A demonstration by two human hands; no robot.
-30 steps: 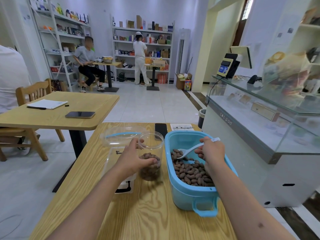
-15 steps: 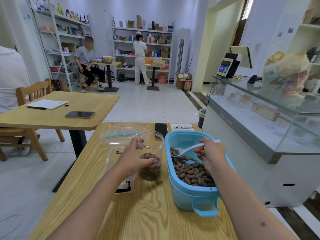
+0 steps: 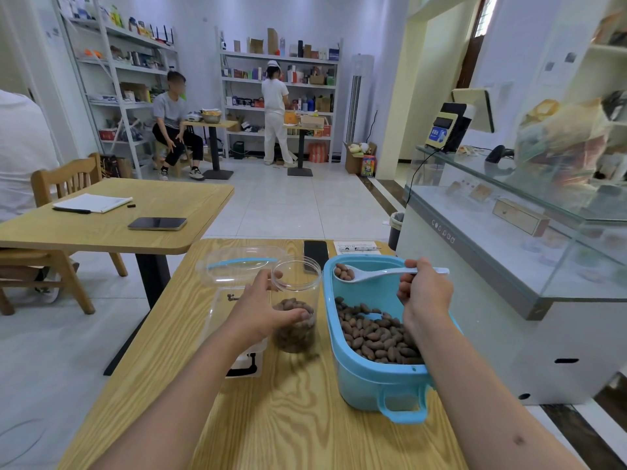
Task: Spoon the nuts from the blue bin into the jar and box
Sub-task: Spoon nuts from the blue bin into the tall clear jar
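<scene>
Right hand (image 3: 424, 293) grips white spoon (image 3: 373, 274) handle, a few nuts in its bowl, raised over blue bin (image 3: 369, 378) of nuts (image 3: 373, 337). Left hand (image 3: 263, 312) wraps clear jar (image 3: 296, 300), part-filled, just left of bin. Clear box (image 3: 234, 320) behind left hand.

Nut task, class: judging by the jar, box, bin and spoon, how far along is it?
Done: the jar is under half full of nuts. In hand: the left hand grips the jar; the right hand holds a loaded spoon above the bin. Left: many nuts remain; the box looks empty.
</scene>
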